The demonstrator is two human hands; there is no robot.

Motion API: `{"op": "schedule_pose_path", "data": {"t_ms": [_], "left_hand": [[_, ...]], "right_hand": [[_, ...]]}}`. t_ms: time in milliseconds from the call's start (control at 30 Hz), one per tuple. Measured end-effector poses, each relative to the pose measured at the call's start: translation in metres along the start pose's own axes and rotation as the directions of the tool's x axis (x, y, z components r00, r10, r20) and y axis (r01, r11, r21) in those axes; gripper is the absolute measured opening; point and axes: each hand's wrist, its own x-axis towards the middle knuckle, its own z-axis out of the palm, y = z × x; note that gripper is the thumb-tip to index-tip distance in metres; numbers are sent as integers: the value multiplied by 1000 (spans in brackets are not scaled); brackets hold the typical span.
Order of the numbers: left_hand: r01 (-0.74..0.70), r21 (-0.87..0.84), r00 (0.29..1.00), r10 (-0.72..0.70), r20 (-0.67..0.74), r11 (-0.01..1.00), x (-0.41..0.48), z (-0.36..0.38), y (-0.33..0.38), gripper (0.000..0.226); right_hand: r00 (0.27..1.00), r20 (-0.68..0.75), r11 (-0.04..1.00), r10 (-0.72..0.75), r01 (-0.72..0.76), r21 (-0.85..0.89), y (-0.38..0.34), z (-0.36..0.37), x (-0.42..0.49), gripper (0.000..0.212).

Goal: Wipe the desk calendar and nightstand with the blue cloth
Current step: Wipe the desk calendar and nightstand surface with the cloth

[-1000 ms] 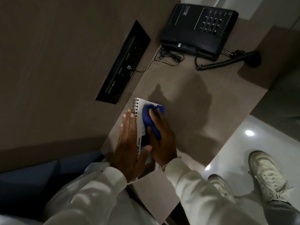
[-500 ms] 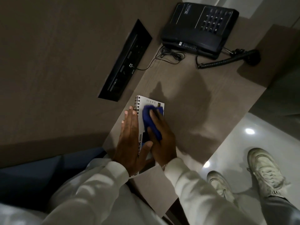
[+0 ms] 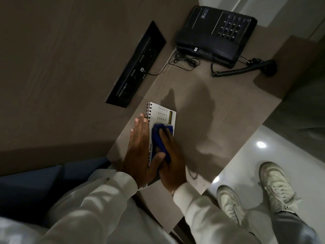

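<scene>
A white spiral-bound desk calendar (image 3: 164,112) lies flat on the brown wooden nightstand (image 3: 219,110). My left hand (image 3: 140,147) rests flat along the calendar's spiral side, fingers straight and together, thumb out over the page. My right hand (image 3: 171,161) presses the blue cloth (image 3: 159,138) onto the calendar's page, fingers on top of the cloth. The lower half of the calendar is hidden under both hands.
A black desk phone (image 3: 214,32) stands at the nightstand's far end, its coiled cord and handset (image 3: 263,66) lying beside it. A black socket panel (image 3: 137,66) is set in the wall on the left. Pale floor and my two shoes (image 3: 255,196) lie to the right.
My right hand has drawn the blue cloth back toward me along the calendar, uncovering more of the printed dates at its far end. My left hand has stayed flat in place.
</scene>
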Motion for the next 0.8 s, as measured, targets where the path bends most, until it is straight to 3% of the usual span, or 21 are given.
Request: {"op": "schedule_pose_path", "data": {"t_ms": [100, 200, 300, 400, 500, 567, 667, 733, 800], "left_hand": [[-28, 14, 1000, 28, -8, 1000, -1, 2, -1, 83], [9, 10, 1000, -9, 24, 1000, 0, 1, -2, 91], [19, 4, 999, -19, 27, 1000, -1, -1, 1, 91], [35, -29, 999, -34, 29, 999, 0, -3, 4, 87], [26, -2, 999, -26, 34, 1000, 0, -5, 3, 88], [27, 31, 999, -29, 41, 999, -1, -5, 1, 90], [22, 150, 999, -28, 42, 988, -1, -3, -2, 89], [27, 229, 999, -35, 35, 973, -1, -2, -2, 89], [50, 292, 997, -63, 34, 955, -1, -1, 1, 91]], "right_hand": [[999, -36, 999, 35, -34, 30, -10, -6, 35, 46], [986, -45, 986, 159, -161, -44, -6, -16, 61, 48], [965, -3, 965, 263, -263, -12, -3, -17, 47, 45], [928, 92, 930, 360, -365, 43, -1, -21, 17, 41], [855, 291, 900, 428, -431, -57, -4, -44, 6, 46], [815, 401, 907, 418, -347, -239, -11, -67, 12, 50], [827, 440, 874, 349, -118, -471, -29, -107, 32, 50], [844, 458, 809, 279, 50, -585, -47, -135, 50, 49], [870, 476, 671, 131, 276, -688, -57, -163, 70, 46]]}}
